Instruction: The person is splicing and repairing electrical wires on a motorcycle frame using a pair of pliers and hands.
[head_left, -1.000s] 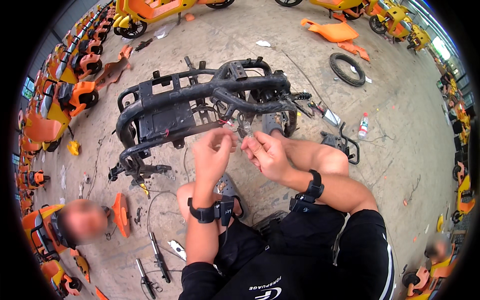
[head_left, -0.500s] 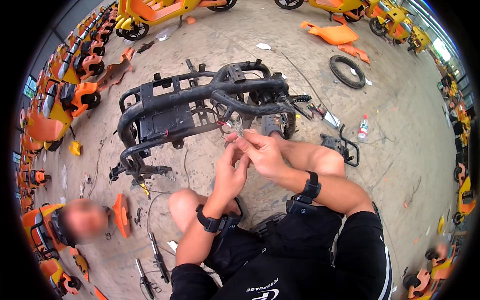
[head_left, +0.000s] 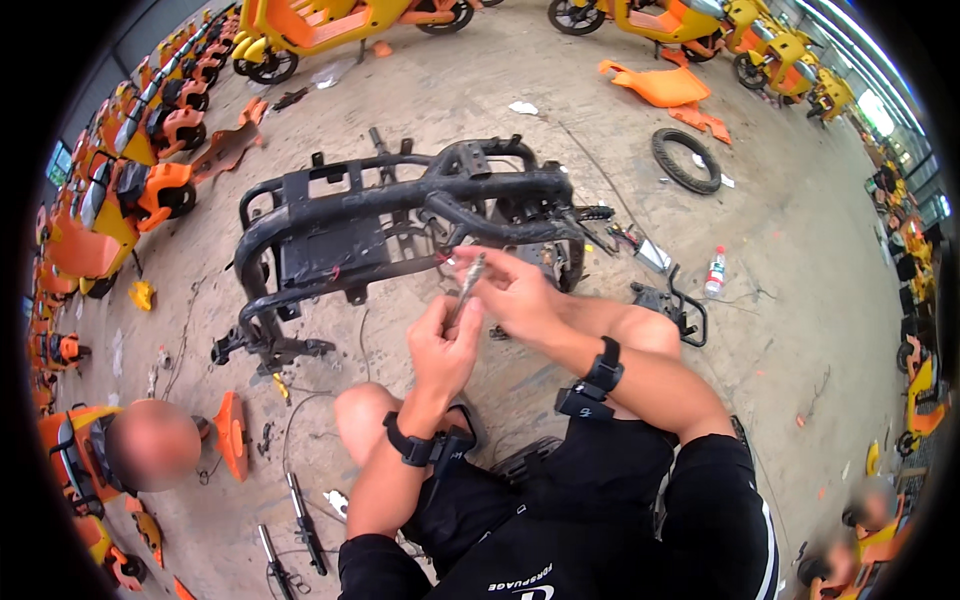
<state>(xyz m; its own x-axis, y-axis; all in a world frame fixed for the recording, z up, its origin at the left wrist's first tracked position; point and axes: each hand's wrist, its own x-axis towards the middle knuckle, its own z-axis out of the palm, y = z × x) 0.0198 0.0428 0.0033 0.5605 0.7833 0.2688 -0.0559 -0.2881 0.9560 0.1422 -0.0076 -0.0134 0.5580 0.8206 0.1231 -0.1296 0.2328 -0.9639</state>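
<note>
In front of the black vehicle frame (head_left: 345,205), my left hand (head_left: 442,350) pinches a short, slim, silver-grey metal piece (head_left: 470,275) between thumb and fingers, tilted upward. My right hand (head_left: 520,300) is close against its upper part, fingers bent in a pinch and slightly blurred; what they hold cannot be made out. Just left of those fingertips, thin red wires (head_left: 443,259) come out by the frame's lower tube. The frame lies on the floor beyond my knees, with a dark flat plate (head_left: 335,245) inside it.
Right of the frame are a black bent-tube bracket (head_left: 690,310), a bottle with a red cap (head_left: 716,272) and a loose tyre (head_left: 686,160). Orange panels (head_left: 655,85) lie farther back. Two shock absorbers (head_left: 305,520) lie lower left. Another person's blurred head (head_left: 155,445) appears left; yellow-orange scooters (head_left: 110,220) line the sides.
My left hand has moved down and left, and the silver-grey piece now shows more between my hands. My right hand has shifted slightly. The whole view has moved a little.
</note>
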